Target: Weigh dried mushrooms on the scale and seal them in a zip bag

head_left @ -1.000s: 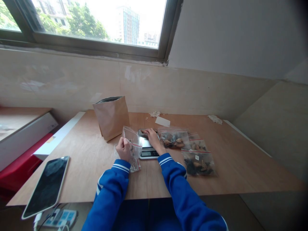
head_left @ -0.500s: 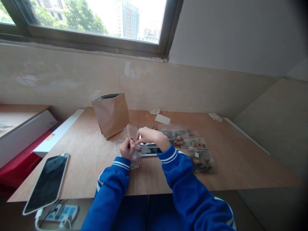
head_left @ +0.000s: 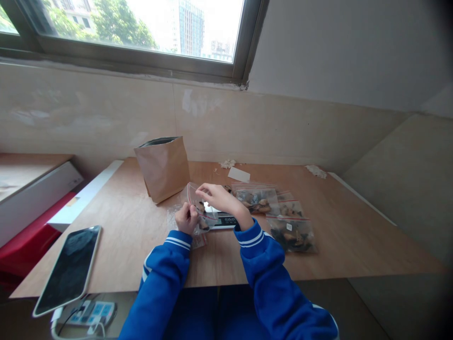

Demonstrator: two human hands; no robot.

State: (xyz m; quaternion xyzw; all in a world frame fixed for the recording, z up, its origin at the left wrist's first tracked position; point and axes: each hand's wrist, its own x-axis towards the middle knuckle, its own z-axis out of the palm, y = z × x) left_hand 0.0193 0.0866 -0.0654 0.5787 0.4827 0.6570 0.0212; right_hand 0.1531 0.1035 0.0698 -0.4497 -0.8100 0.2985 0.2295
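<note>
The left hand (head_left: 186, 218) pinches the near left edge of the clear bag (head_left: 202, 212), raised just above the near left corner of the scale (head_left: 226, 220), while the right hand (head_left: 216, 197) pinches its red-striped mouth from the right

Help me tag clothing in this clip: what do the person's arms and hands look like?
Both arms wear bright blue long sleeves, the left sleeve and the right sleeve each ending in a cuff with thin white stripes. The left hand and right hand are bare: no gloves, watch or ring show.
</note>
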